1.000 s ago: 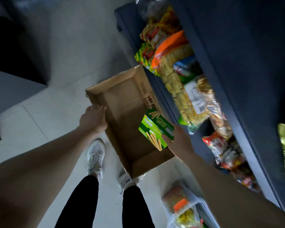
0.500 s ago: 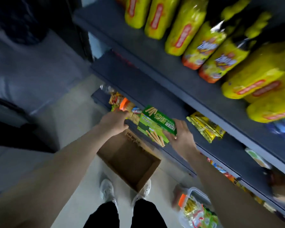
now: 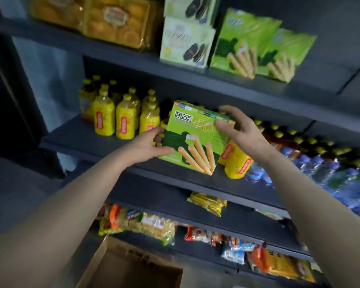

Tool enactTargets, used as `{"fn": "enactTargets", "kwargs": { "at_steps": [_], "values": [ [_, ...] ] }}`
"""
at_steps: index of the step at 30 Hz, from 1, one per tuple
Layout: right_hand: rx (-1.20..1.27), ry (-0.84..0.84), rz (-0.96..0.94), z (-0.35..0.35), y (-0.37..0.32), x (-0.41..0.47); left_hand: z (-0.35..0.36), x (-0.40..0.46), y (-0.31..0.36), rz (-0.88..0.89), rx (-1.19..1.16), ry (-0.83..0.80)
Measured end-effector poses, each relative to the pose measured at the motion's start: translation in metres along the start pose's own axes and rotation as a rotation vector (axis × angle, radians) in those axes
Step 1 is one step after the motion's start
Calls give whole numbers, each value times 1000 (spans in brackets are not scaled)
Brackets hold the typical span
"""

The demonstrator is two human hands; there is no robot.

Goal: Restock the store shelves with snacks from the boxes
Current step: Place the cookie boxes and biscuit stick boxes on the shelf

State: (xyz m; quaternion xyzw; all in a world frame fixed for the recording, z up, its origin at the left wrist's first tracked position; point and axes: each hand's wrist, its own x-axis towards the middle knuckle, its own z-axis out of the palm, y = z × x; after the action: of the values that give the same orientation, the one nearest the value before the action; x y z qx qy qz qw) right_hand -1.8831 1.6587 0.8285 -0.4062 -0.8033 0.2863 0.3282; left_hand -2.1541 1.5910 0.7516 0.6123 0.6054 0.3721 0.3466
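I hold a green box of wafer sticks (image 3: 193,138) up in front of the middle shelf (image 3: 87,140), tilted, with both hands. My left hand (image 3: 148,146) grips its lower left edge, thumb on the front. My right hand (image 3: 237,129) grips its upper right corner, fingers curled over the top. Matching green wafer-stick packs (image 3: 256,46) stand on the shelf above, at the right. The open brown cardboard box (image 3: 131,267) sits on the floor below, and its visible inside looks empty.
Yellow bottles (image 3: 112,115) line the middle shelf's left part; more yellow bottles (image 3: 237,161) and blue water bottles (image 3: 324,169) fill its right. Pale cookie boxes (image 3: 185,38) and orange pastry packs (image 3: 112,19) stand above. Mixed snack bags (image 3: 137,223) crowd the lower shelves.
The view swung up from the floor box to the shelves. My right hand lifted the green box from the carton to shelf height, and my left hand left the carton's rim and took hold too.
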Motion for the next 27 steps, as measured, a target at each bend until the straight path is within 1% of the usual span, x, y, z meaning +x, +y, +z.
{"fn": "enactTargets", "kwargs": {
  "at_steps": [3, 7, 10, 14, 18, 21, 24, 27],
  "values": [
    [58, 120, -5, -48, -20, 12, -5, 21, 50, 106, -26, 28],
    [136, 258, -30, -113, -42, 31, -13, 49, 124, 225, -22, 15],
    [160, 368, -58, -162, -53, 48, -14, 66, 183, 333, 120, 0],
    [49, 468, -120, -226, -55, 65, -6, 98, 236, 456, 488, 134],
    [-141, 567, -113, -286, -27, 86, 7, 144, 253, 486, 701, 267],
    [-220, 585, -81, -302, 2, 103, 19, 177, 253, 481, 788, 372],
    [-271, 536, -73, -296, 31, 125, 28, 204, 250, 471, 852, 489],
    [-287, 453, -63, -289, 56, 152, 35, 224, 248, 454, 939, 563]
  ]
}}
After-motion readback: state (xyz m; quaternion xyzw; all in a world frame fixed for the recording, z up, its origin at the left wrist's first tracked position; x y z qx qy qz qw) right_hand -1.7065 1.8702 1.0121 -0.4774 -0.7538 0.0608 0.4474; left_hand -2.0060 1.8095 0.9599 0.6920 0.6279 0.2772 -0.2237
